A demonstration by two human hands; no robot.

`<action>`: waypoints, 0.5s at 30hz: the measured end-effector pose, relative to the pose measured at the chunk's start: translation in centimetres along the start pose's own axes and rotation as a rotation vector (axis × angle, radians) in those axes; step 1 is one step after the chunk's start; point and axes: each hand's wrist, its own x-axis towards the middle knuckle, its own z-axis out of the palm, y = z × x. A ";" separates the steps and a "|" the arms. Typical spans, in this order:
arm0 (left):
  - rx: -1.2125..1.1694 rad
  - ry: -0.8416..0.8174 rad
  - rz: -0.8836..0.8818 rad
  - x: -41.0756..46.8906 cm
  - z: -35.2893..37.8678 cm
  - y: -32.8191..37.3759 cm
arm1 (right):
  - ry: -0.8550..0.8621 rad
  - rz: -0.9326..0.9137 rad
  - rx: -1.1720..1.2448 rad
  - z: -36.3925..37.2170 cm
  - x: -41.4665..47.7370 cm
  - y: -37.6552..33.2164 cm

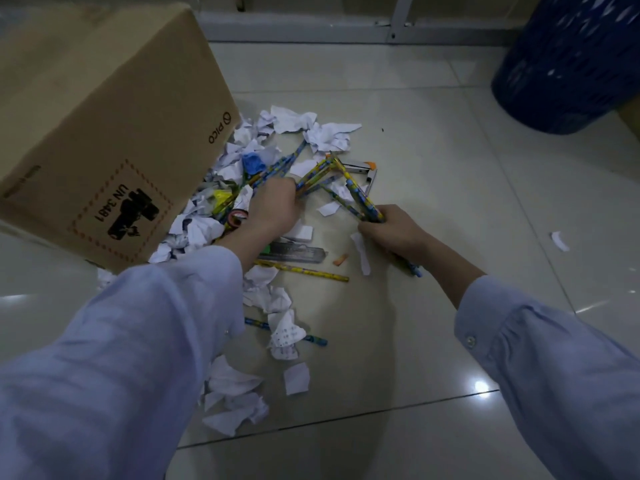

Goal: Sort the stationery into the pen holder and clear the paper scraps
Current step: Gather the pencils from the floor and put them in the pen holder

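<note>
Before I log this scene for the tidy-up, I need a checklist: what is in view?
Brown cardboard box: one, left, tilted.
Crumpled white paper scraps: many, strewn on the tiled floor.
Patterned yellow-blue pencils: several, some loose on the floor, others held.
Grey transparent ruler: one, centre.
Silver stapler: one, behind the pencils.
Dark blue bin: one, top right.
Left hand: gripping pencils.
Right hand: gripping a pencil bunch.

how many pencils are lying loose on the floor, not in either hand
2 clearly: a yellow pencil below the grey ruler, and a blue pencil partly under a paper scrap. More may hide in the scraps.
</note>
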 end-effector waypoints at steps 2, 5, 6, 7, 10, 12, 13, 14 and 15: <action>-0.023 0.004 0.007 0.0 -0.4 0.1 | -0.019 -0.009 0.029 0.2 -0.1 0.1; -0.099 0.071 -0.018 -0.2 -1.7 0.2 | -0.025 0.011 0.054 0.4 -0.2 -0.1; -0.129 0.099 -0.025 -0.4 -2.2 0.1 | -0.015 0.019 0.056 0.6 -0.3 -0.2; -0.150 0.122 -0.027 -0.6 -2.7 0.0 | 0.000 0.022 0.051 0.8 -0.4 -0.3; -0.195 0.188 -0.016 -1.3 -4.0 -0.4 | 0.023 -0.002 -0.028 1.4 -0.9 -0.5; -0.223 0.242 -0.001 -2.2 -4.9 -0.7 | 0.003 -0.032 -0.092 1.9 -1.4 -0.8; -0.234 0.262 0.002 -2.6 -5.3 -0.8 | 0.002 -0.039 -0.116 2.1 -1.5 -1.0; -0.241 0.276 0.003 -3.2 -5.7 -1.0 | 0.004 -0.036 -0.135 2.3 -1.6 -1.2; -0.247 0.283 -0.002 -3.7 -6.1 -1.3 | 0.003 -0.024 -0.146 2.5 -1.6 -1.3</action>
